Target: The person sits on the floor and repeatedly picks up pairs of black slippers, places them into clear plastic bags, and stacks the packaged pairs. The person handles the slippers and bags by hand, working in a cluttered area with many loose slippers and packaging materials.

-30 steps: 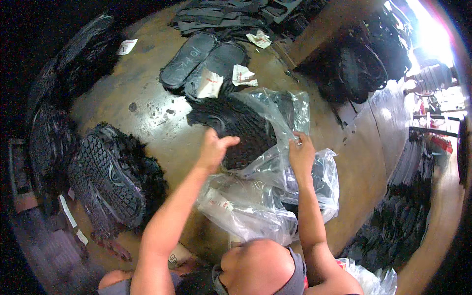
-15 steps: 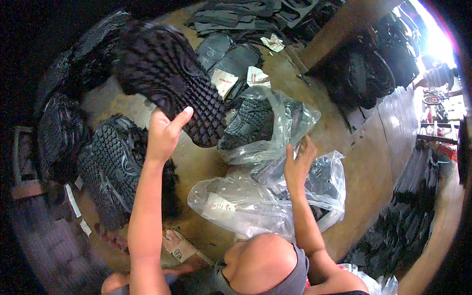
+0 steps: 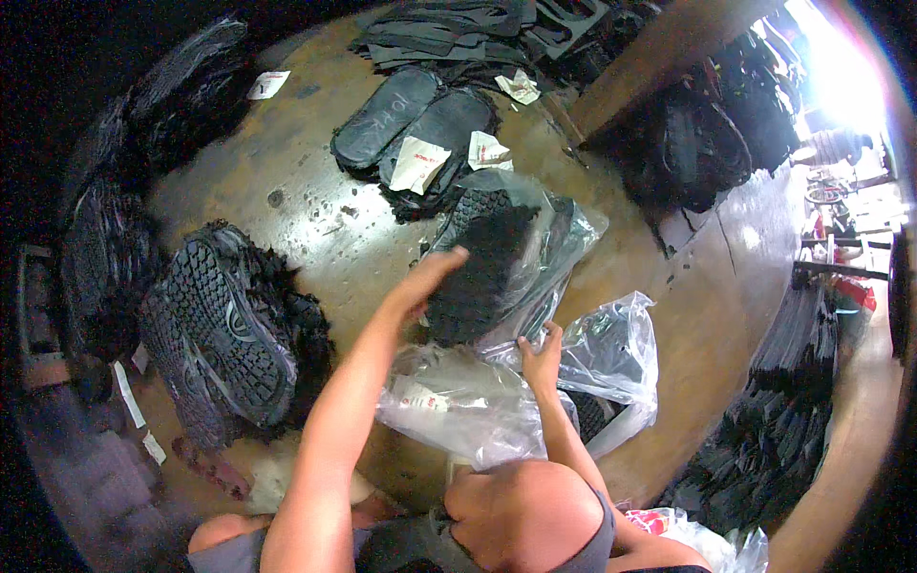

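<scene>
Left hand: the left hand (image 3: 435,277) lies along the left side of the black treaded sole, thumb over its face; the other fingers are blurred or hidden, so whether it grips the sole cannot be told.
Right hand: the right hand (image 3: 543,361) pinches film at the near end of the clear bag, thumb and fingers slightly apart.
Treaded sole: the black treaded sole (image 3: 473,296) sits between the hands — partly under the film, its near left part against the left hand.
Clear bag: the clear bag (image 3: 559,253) spreads over the far and right sides of the sole, wrinkled and shiny.
Nearer plastic: a second clear bag (image 3: 468,411) with a pale slip inside lies just in front, and another plastic bag (image 3: 611,349) with dark contents lies to the right.
Left pile: ragged-edged treaded soles (image 3: 220,329) are heaped beside the left forearm.
Smooth pair: two flat dark soles (image 3: 392,110) lie beyond the bag, overlapping, with a paper slip (image 3: 420,164) across one.
Floor: the brown floor (image 3: 688,353) carries everything — dark sheets (image 3: 444,38) at the far side, stacked dark pieces (image 3: 793,372) at right.
</scene>
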`<state>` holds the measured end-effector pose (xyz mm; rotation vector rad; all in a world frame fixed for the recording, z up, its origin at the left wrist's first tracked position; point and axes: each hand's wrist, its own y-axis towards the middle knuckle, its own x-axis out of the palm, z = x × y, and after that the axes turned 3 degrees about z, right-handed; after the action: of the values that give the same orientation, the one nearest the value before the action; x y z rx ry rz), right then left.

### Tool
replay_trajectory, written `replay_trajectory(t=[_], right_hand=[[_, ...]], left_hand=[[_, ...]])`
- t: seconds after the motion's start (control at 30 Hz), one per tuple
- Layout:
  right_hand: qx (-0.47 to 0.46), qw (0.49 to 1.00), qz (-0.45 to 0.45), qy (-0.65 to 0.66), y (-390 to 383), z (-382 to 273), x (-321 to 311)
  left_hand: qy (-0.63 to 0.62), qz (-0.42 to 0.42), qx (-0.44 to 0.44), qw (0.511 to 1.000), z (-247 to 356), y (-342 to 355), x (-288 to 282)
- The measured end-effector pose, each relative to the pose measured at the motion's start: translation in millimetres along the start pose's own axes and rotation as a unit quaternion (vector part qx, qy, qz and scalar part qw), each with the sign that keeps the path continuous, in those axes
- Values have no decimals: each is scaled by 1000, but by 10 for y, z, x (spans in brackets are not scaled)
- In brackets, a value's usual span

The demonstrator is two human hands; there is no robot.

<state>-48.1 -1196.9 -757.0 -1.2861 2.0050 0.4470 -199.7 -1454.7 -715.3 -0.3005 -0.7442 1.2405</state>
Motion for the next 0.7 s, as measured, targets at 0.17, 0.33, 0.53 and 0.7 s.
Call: replay_trajectory(t=[0.17,0.33,0.53,0.7], right_hand=[[52,998,12,13,-12,137,-45],[-13,997,63,34,156,233,-193],[22,993,109,-42,383,382,-481],[124,983,50,-128,510,292,-791]], left_hand=[[510,91,141,844,-302,195,680],[402,109,104,903,-70,-62,634],[152,191,177,953,335,-756,199],[29,139,330,933,869,-1226,-348]])
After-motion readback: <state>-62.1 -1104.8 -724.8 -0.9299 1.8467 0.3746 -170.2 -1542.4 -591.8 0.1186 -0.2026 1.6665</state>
